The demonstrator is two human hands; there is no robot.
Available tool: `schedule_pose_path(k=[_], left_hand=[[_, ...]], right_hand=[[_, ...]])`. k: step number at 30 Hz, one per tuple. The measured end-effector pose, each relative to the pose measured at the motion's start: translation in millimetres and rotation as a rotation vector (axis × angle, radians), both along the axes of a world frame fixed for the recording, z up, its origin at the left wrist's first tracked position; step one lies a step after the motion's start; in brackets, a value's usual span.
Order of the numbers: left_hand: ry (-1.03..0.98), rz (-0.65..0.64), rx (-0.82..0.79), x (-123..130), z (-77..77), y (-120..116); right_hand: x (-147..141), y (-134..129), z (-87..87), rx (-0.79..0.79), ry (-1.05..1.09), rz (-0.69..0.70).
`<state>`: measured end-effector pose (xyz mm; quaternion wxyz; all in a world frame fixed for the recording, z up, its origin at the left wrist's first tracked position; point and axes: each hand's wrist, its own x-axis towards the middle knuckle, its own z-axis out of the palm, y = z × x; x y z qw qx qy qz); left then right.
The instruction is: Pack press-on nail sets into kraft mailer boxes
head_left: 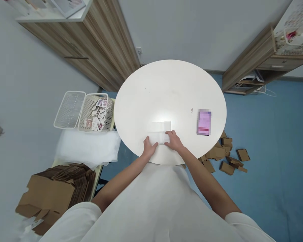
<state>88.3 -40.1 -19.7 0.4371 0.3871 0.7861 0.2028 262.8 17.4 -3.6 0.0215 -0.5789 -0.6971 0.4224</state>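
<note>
A white, slightly see-through folded sheet [158, 137] forms a flat, narrow bundle near the front edge of the round white table [171, 87]. My left hand [148, 148] is closed on its left end, thumb along the near edge. At the right end, my right hand [174, 141] grips it between thumb and fingers. A flat white flap [164, 126] extends on the tabletop just beyond the bundle. Whatever may lie inside the folds is hidden.
A pixelated pink item [204, 122] lies on the table's right. At left are a white basket [83, 112] of printed cards, a pile of translucent white sheets [88, 146] and stacked flat cardboard [47, 195]. Small brown boxes [227, 168] litter the blue floor at right.
</note>
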Motion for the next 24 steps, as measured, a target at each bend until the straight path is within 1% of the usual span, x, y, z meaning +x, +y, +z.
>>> schedule_pose_path(k=[2, 3, 4, 5, 7, 10, 13, 15, 17, 19, 21, 24], left_hand=[[-0.048, 0.134, -0.072, -5, 0.7, 7], [-0.053, 0.180, -0.117, -7, 2.4, 11], [-0.053, 0.191, -0.161, -10, 4.7, 15], [-0.055, 0.169, -0.198, -13, 7.4, 19], [-0.069, 0.069, -0.238, -19, 13.3, 25], [-0.090, -0.054, -0.231, -21, 21.7, 31], [-0.058, -0.192, -0.114, -12, 29.5, 35], [-0.007, -0.310, -0.030, -1, 33.7, 38], [0.044, -0.398, 0.006, 12, 36.2, 41], [0.094, -0.444, 0.012, 25, 36.1, 44], [0.136, -0.462, 0.011, 35, 33.9, 44], [0.146, -0.472, 0.028, 42, 29.5, 40]], right_hand=[[-4, 0, -0.9, -0.010, 0.019, -0.001], [-4, 0, -1.5, -0.011, 0.028, -0.005], [-5, 0, -2.1, -0.009, 0.037, -0.009], [-5, -1, -2.8, -0.006, 0.047, -0.012], [-4, -1, -3.9, -0.002, 0.063, -0.013], [-3, -1, -4.8, 0.000, 0.070, -0.006], [-5, -1, -4.4, 0.014, 0.059, -0.001], [-8, -1, -4.1, 0.014, 0.034, -0.004], [-11, 0, -3.8, 0.010, 0.012, -0.009], [-12, 0, -3.7, 0.010, 0.020, -0.011], [-11, 1, -3.1, 0.012, 0.067, -0.009], [-3, 1, -0.7, -0.004, 0.163, -0.010]])
